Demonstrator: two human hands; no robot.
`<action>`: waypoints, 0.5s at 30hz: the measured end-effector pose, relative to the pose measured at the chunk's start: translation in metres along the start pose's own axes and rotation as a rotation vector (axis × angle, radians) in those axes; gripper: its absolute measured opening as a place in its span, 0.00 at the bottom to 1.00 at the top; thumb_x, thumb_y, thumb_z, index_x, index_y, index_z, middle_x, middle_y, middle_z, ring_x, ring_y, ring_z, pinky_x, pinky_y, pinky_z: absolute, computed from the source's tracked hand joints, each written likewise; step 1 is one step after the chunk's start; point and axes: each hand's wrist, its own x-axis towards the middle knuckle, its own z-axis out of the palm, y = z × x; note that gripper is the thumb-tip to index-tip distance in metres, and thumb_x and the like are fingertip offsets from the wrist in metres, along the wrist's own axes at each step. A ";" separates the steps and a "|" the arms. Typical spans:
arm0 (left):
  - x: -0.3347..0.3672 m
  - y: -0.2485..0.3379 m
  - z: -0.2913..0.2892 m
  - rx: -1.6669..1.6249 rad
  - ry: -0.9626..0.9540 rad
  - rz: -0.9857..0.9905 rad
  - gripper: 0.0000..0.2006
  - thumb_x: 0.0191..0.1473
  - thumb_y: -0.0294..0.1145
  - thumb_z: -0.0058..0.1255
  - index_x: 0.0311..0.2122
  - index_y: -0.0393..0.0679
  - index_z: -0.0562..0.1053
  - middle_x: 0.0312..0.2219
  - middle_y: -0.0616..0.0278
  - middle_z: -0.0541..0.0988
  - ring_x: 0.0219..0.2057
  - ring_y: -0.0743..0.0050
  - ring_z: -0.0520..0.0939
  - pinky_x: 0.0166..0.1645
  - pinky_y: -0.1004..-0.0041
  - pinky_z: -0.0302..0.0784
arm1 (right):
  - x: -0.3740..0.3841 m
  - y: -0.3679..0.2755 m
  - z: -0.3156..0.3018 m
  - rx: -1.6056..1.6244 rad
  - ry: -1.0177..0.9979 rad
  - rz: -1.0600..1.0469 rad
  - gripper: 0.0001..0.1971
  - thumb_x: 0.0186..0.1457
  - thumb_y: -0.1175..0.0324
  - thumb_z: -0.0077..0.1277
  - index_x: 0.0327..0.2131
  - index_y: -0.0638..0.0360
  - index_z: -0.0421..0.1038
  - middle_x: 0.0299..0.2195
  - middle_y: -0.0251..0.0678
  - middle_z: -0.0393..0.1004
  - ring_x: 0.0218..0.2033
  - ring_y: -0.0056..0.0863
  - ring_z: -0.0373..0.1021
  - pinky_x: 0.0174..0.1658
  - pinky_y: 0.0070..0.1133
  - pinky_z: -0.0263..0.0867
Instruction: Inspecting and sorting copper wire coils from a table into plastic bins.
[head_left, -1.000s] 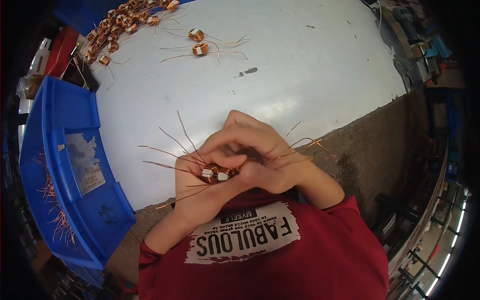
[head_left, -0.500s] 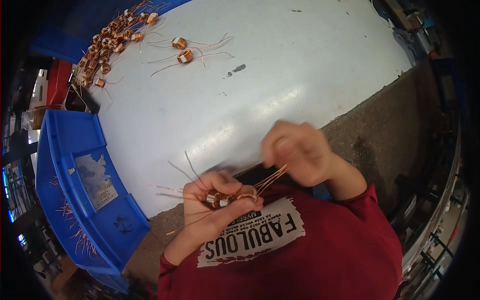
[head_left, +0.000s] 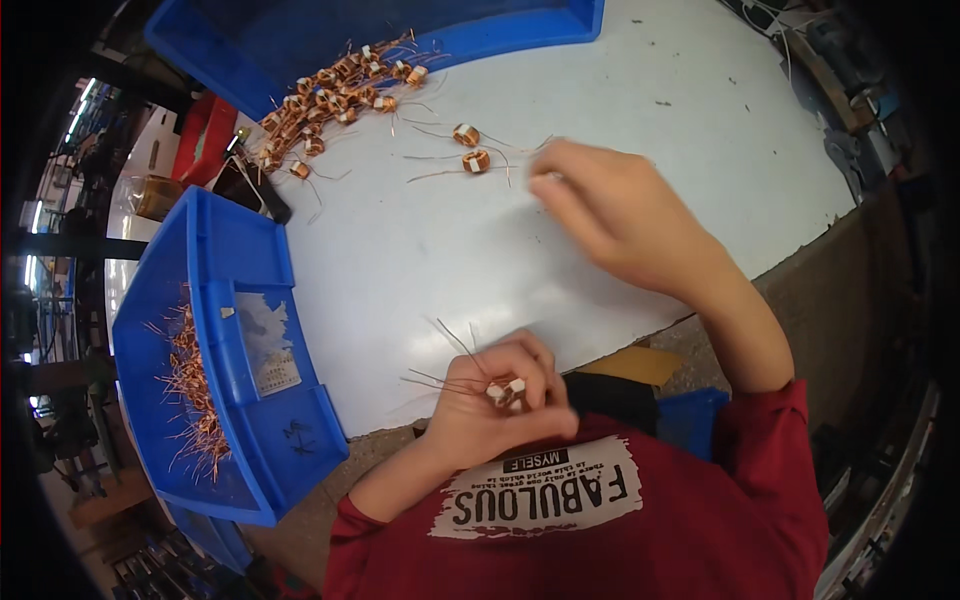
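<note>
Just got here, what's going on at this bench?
The person's left hand holds a few copper-wound coils close to the body, wire leads sticking out. The right hand is over the white table, near two loose coils; whether it grips anything is unclear. A pile of similar coils lies farther off, and the left-side blue bin holds copper wires.
</note>
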 end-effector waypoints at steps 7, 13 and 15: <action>0.023 0.012 0.001 1.162 0.395 0.423 0.04 0.42 0.22 0.56 0.22 0.40 0.72 0.33 0.62 0.74 0.38 0.65 0.77 0.47 0.68 0.69 | 0.053 0.029 0.050 -0.671 0.052 -0.364 0.06 0.46 0.70 0.47 0.30 0.56 0.64 0.29 0.34 0.68 0.31 0.26 0.64 0.37 0.19 0.60; 0.011 0.027 -0.005 1.374 0.355 0.510 0.07 0.46 0.22 0.51 0.19 0.39 0.70 0.27 0.61 0.75 0.38 0.65 0.77 0.43 0.70 0.72 | 0.063 0.017 0.058 -0.848 0.005 -0.425 0.07 0.45 0.69 0.46 0.31 0.57 0.64 0.31 0.34 0.69 0.33 0.25 0.64 0.41 0.20 0.59; 0.008 0.032 -0.005 1.334 0.320 0.525 0.08 0.47 0.22 0.50 0.18 0.39 0.69 0.25 0.61 0.75 0.37 0.65 0.77 0.41 0.71 0.73 | 0.063 0.015 0.048 -0.788 0.062 -0.429 0.09 0.45 0.70 0.47 0.33 0.58 0.65 0.31 0.34 0.69 0.33 0.24 0.65 0.40 0.20 0.59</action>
